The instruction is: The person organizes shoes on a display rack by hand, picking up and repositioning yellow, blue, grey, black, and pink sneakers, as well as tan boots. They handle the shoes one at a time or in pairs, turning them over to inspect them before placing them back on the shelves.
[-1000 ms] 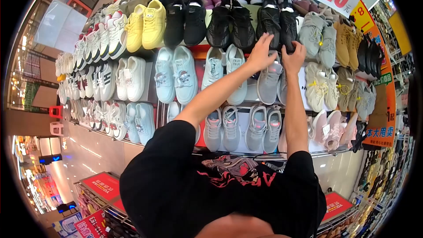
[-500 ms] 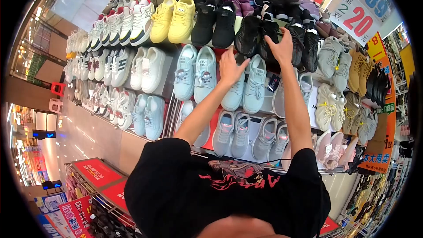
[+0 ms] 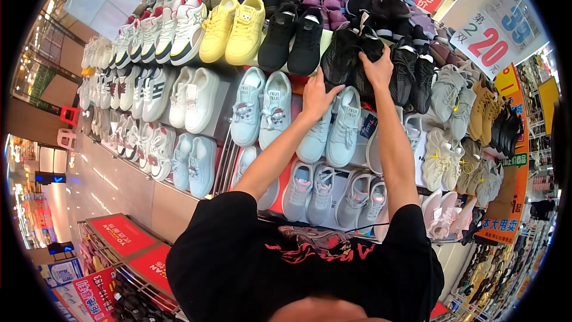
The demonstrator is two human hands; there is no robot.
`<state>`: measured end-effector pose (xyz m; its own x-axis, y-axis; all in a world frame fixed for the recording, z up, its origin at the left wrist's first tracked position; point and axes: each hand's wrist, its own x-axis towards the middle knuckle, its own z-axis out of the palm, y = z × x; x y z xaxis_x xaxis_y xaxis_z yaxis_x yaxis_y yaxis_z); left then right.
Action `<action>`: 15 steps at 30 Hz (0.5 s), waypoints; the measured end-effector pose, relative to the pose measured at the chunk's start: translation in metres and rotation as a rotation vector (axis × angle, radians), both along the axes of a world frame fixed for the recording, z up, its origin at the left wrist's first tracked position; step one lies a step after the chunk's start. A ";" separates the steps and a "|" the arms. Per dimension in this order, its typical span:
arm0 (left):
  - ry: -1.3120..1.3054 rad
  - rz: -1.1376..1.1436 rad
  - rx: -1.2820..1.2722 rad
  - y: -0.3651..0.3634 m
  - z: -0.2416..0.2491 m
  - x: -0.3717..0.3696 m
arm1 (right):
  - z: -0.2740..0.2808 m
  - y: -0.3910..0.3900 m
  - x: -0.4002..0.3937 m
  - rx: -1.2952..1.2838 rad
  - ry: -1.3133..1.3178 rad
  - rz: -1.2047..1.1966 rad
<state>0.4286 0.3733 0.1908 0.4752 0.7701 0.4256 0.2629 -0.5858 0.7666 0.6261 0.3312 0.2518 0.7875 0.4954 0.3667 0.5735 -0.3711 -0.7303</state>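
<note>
A pair of black mesh shoes (image 3: 339, 53) sits in the upper row of the rack. My left hand (image 3: 317, 96) is at the lower left of this pair, fingers beside the left shoe's toe and thumb spread toward the right. My right hand (image 3: 378, 70) grips the right black shoe (image 3: 370, 46), thumb on its left side and fingers on its right. Light blue shoes (image 3: 344, 126) lie just below my hands. Left of the pair are plain black shoes (image 3: 305, 45) and yellow shoes (image 3: 244, 31).
White shoes (image 3: 201, 100) and gray shoes (image 3: 322, 194) fill lower rows. A price sign (image 3: 497, 30) rises at upper right. Beige shoes (image 3: 441, 167) stand on the right. Red stools (image 3: 70, 115) and a red-topped display (image 3: 122, 234) are at left.
My left hand has moved right, closer to the black mesh pair. My right hand has settled further onto the right shoe. The rack appears slightly lower in view.
</note>
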 end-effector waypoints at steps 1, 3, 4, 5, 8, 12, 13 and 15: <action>0.021 0.006 -0.003 0.000 0.002 0.001 | 0.002 0.000 0.001 0.003 -0.008 0.016; 0.053 -0.001 -0.010 -0.002 0.001 0.003 | -0.004 0.001 0.006 -0.010 0.024 -0.002; 0.067 0.026 0.015 -0.002 -0.001 0.005 | -0.008 0.003 0.009 -0.023 0.049 -0.012; 0.081 0.054 0.039 -0.002 -0.002 0.006 | -0.010 0.005 0.012 -0.027 0.055 -0.016; 0.078 0.086 0.048 -0.006 -0.002 0.005 | -0.010 0.004 0.010 -0.020 0.019 0.007; 0.052 0.060 0.044 -0.004 -0.004 0.006 | -0.011 0.002 0.013 0.017 0.022 0.041; 0.063 0.053 0.035 -0.003 -0.003 0.006 | -0.011 0.004 0.015 0.014 0.025 0.043; 0.082 0.044 0.027 -0.003 -0.004 0.005 | -0.014 0.005 0.014 0.012 0.037 0.044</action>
<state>0.4332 0.3702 0.1869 0.4755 0.7795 0.4077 0.3500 -0.5928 0.7253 0.6397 0.3362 0.2381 0.7783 0.5254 0.3437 0.5615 -0.3376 -0.7554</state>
